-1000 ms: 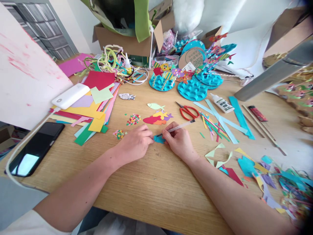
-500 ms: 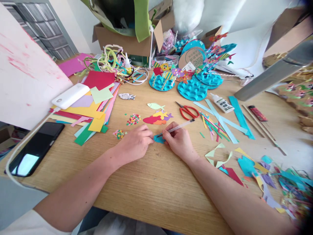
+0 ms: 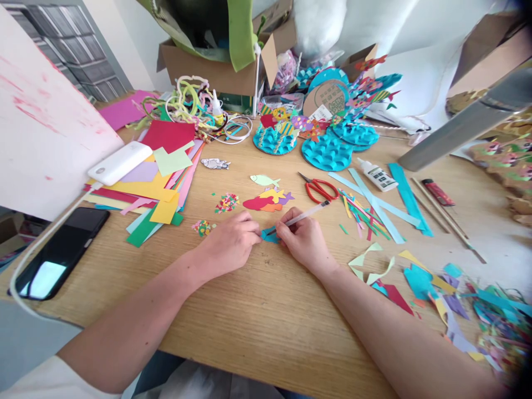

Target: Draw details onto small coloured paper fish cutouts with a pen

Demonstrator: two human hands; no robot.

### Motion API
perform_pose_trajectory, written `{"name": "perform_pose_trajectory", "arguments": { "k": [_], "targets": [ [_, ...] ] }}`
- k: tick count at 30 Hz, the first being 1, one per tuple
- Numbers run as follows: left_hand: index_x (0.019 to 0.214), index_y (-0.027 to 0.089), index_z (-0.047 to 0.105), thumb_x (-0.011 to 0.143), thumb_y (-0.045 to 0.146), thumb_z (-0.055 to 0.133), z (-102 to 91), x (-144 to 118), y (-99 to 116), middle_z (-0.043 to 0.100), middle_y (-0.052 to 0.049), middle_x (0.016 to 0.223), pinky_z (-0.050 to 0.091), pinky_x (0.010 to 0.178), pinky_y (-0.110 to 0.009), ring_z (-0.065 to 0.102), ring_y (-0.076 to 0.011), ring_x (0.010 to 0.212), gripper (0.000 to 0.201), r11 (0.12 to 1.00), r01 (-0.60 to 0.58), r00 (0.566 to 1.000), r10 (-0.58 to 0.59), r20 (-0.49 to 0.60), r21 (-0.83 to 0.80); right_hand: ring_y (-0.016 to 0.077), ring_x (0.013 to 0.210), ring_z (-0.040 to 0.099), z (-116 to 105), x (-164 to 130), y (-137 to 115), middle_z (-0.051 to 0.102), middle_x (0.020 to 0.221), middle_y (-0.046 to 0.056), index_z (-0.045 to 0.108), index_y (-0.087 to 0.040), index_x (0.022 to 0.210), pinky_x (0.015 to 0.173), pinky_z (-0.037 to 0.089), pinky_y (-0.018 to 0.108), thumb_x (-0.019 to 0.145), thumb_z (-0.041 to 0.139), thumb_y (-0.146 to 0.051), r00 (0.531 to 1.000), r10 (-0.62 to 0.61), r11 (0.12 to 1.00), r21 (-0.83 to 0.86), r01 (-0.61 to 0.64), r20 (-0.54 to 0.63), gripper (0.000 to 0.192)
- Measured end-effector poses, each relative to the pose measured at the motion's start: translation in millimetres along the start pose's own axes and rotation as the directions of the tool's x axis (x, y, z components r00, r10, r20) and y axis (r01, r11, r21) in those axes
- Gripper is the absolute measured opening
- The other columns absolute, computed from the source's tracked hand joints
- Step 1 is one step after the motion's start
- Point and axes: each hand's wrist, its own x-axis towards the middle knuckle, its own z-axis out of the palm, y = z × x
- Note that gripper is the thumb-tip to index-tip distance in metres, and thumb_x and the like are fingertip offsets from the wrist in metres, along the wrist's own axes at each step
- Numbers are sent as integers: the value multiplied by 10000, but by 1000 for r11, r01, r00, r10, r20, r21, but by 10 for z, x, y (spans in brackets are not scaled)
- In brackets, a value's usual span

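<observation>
Between my hands a small blue paper piece (image 3: 271,237) lies on the table, partly covered by my fingers. My right hand (image 3: 305,241) is closed around a slim pen (image 3: 308,213) with a clear barrel, its tip at the blue paper. My left hand (image 3: 238,239) has its fingers bent together at the paper's left edge, pressing on it. Just beyond them lie cut-out paper fish in red (image 3: 256,203), yellow (image 3: 272,195) and pale green (image 3: 265,180). Two small heaps of paper bits (image 3: 227,203) sit near my left hand.
Red-handled scissors (image 3: 321,190), paper strips (image 3: 374,202) and a glue bottle (image 3: 377,174) lie to the right, with paper scraps (image 3: 419,282) nearer. Stacked coloured paper (image 3: 166,191), a white power bank (image 3: 120,162) and a phone (image 3: 62,255) are left. Blue crafted discs (image 3: 326,152) stand behind.
The pen has shifted very slightly in my right hand, its top end tipping a little to the left. Both hands otherwise stay in the same place.
</observation>
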Motion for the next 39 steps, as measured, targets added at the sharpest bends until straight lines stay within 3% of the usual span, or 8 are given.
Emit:
{"name": "perform_pose_trajectory", "arguments": {
  "k": [13, 17, 21, 24, 27, 32, 36, 39],
  "targets": [
    [849, 141, 721, 834, -5, 472, 9, 2, 5, 667, -59, 860, 501, 783, -342, 512, -198, 901, 288, 1000, -16, 1000, 16, -21, 10, 114, 438, 470, 12, -17, 18, 514, 507, -44, 478, -215, 672, 421, 325, 226, 753, 569, -237, 999, 4, 996, 94, 0, -37, 123],
    [808, 138, 708, 820, -15, 473, 5, 5, -12, 669, -62, 894, 504, 798, -333, 532, -185, 910, 280, 999, -33, 989, 31, -145, -15, 106, 432, 456, -5, -35, -23, 509, 510, -44, 487, -214, 664, 417, 326, 226, 742, 574, -241, 994, -21, 993, 113, 33, -104, 120],
    [758, 124, 682, 804, -25, 459, -1, 4, -77, 659, -66, 840, 507, 804, -357, 550, -179, 867, 272, 1000, 23, 949, -20, -315, 5, 102, 426, 445, -24, -46, -47, 517, 512, -41, 492, -214, 659, 408, 327, 227, 740, 584, -247, 982, -32, 990, 130, 57, -185, 127],
    [743, 119, 671, 792, -34, 456, 10, 3, -108, 653, -60, 775, 511, 763, -347, 549, -179, 821, 269, 999, 41, 941, -32, -337, 21, 106, 430, 463, -21, -47, -46, 539, 533, -34, 495, -215, 676, 404, 344, 229, 749, 602, -261, 969, -14, 982, 181, 61, -245, 137],
    [718, 125, 665, 794, -28, 463, 31, 0, -56, 652, -57, 738, 504, 693, -313, 544, -177, 785, 264, 999, 22, 950, -10, -311, 34, 112, 426, 480, -9, -51, -45, 547, 538, -32, 497, -218, 694, 405, 368, 236, 776, 607, -277, 957, -19, 975, 206, 81, -289, 149],
    [756, 133, 669, 847, 24, 459, 94, -42, 219, 651, -57, 718, 498, 667, -295, 539, -177, 765, 253, 997, -21, 979, 36, -200, 79, 144, 479, 573, 9, -56, -52, 594, 572, -13, 503, -223, 730, 449, 439, 258, 816, 600, -303, 952, -77, 978, 162, 130, -296, 152],
    [865, 139, 659, 905, 101, 430, 156, -78, 418, 668, -81, 892, 508, 770, -323, 560, -193, 902, 236, 985, -51, 995, 64, -73, 164, 155, 514, 593, 18, -38, -15, 610, 595, -3, 504, -224, 745, 490, 463, 273, 845, 581, -327, 968, -79, 989, 99, 106, -240, 163],
    [1060, 115, 627, 918, 116, 402, 186, -74, 495, 655, -106, 1016, 506, 816, -344, 557, -212, 967, 266, 974, -44, 999, 42, 12, 223, 157, 531, 601, 15, -21, 16, 619, 620, 0, 513, -219, 763, 502, 465, 273, 852, 576, -338, 971, -71, 995, 47, 84, -230, 161]
  ]
}}
